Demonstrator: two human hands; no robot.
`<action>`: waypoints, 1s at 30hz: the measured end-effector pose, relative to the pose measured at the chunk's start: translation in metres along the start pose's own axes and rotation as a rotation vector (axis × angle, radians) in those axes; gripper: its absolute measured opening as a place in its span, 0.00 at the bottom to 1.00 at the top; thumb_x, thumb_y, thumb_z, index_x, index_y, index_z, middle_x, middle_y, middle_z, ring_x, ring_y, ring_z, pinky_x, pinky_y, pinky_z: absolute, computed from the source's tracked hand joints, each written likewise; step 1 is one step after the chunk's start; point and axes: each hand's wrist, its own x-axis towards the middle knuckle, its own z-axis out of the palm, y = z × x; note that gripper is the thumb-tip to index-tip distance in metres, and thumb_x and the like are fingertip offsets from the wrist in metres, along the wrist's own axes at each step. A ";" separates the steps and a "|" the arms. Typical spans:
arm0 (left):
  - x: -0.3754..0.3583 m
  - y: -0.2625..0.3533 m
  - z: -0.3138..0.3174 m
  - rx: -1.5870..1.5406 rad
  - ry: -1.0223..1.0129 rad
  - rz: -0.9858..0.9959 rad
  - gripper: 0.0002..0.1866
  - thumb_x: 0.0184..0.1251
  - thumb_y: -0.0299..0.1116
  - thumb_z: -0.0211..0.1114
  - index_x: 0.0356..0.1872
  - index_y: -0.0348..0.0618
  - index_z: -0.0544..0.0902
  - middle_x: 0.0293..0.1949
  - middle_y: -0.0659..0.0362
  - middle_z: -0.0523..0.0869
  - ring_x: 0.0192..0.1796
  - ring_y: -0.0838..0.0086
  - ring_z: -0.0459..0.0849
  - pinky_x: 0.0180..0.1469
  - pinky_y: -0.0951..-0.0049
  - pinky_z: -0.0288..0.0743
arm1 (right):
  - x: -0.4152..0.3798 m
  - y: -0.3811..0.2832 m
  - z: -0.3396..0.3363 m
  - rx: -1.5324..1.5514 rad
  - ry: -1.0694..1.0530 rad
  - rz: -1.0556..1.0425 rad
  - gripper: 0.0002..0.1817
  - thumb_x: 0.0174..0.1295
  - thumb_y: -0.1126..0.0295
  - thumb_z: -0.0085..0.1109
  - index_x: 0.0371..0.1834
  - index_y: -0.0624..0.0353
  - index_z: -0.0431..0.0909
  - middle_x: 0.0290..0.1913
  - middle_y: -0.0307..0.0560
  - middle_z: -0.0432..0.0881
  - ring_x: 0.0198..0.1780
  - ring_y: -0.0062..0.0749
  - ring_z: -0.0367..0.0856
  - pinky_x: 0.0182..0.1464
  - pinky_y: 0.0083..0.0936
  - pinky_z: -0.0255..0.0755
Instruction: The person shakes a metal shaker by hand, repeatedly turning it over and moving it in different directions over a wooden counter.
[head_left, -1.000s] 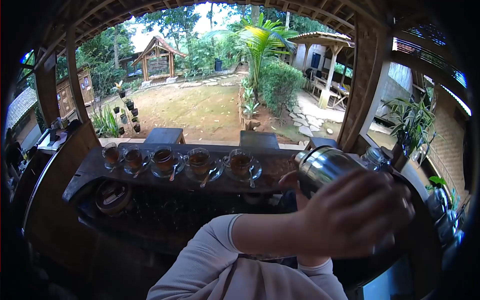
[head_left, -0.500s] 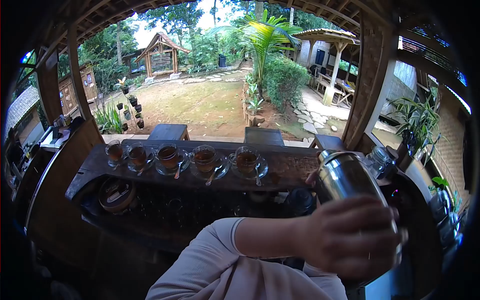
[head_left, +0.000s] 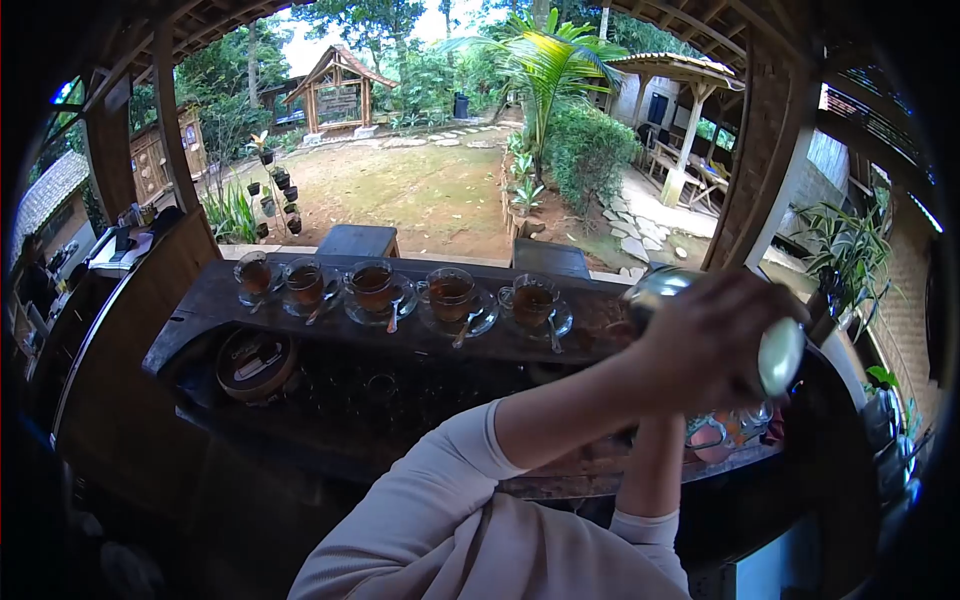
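Observation:
A shiny metal cocktail shaker (head_left: pixel 780 358) is raised at the right, tilted and smeared by motion. My left hand (head_left: pixel 725 335) wraps round its middle, the left forearm crossing in front of my body. Behind that forearm rises my right forearm; my right hand is hidden, so its grip does not show. To the left of the shaker, several glass cups of brown drink (head_left: pixel 450 292) stand in a row along the dark wooden counter (head_left: pixel 215 290). Each cup sits on a glass saucer (head_left: pixel 488 318), with spoons (head_left: pixel 466 330) resting on the saucers.
A round wooden-looking box (head_left: pixel 255 368) lies on the lower part of the counter at the left. Below the shaker are a patterned, colourful item (head_left: pixel 715 432) and glassware. Stools (head_left: pixel 358 240) stand beyond the counter, and a potted plant (head_left: pixel 845 250) is at the right.
The shaker and my left hand have swung upward, and the shaker has turned to a flatter tilt. My right forearm now shows below. The whole view has shifted slightly.

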 end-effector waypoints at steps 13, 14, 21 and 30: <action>-0.019 -0.007 -0.110 0.030 0.062 0.006 0.24 0.46 0.45 0.72 0.41 0.42 0.77 0.46 0.50 0.80 0.48 0.56 0.81 0.47 0.58 0.77 | 0.025 0.051 0.078 0.109 -0.147 0.102 0.47 0.57 0.29 0.36 0.69 0.56 0.53 0.67 0.49 0.60 0.66 0.44 0.63 0.66 0.42 0.59; -0.022 -0.012 -0.118 0.014 0.142 -0.121 0.26 0.42 0.44 0.75 0.42 0.42 0.78 0.47 0.49 0.80 0.50 0.55 0.80 0.48 0.56 0.76 | 0.034 0.057 0.095 0.128 -0.159 0.108 0.47 0.57 0.29 0.36 0.69 0.56 0.53 0.67 0.49 0.60 0.66 0.44 0.63 0.66 0.42 0.59; -0.049 0.030 -0.215 0.059 0.038 0.085 0.29 0.47 0.29 0.73 0.51 0.37 0.70 0.46 0.49 0.79 0.49 0.60 0.80 0.53 0.61 0.72 | 0.014 0.075 0.167 -0.580 -0.517 -0.730 0.46 0.60 0.32 0.33 0.62 0.68 0.59 0.56 0.52 0.66 0.56 0.36 0.65 0.60 0.33 0.57; -0.040 0.082 -0.256 -0.046 0.243 -0.053 0.27 0.48 0.46 0.72 0.49 0.49 0.73 0.49 0.53 0.74 0.58 0.61 0.71 0.64 0.51 0.61 | 0.025 0.167 0.172 -0.091 -0.650 0.015 0.43 0.62 0.33 0.34 0.65 0.62 0.57 0.61 0.51 0.66 0.63 0.40 0.64 0.63 0.36 0.59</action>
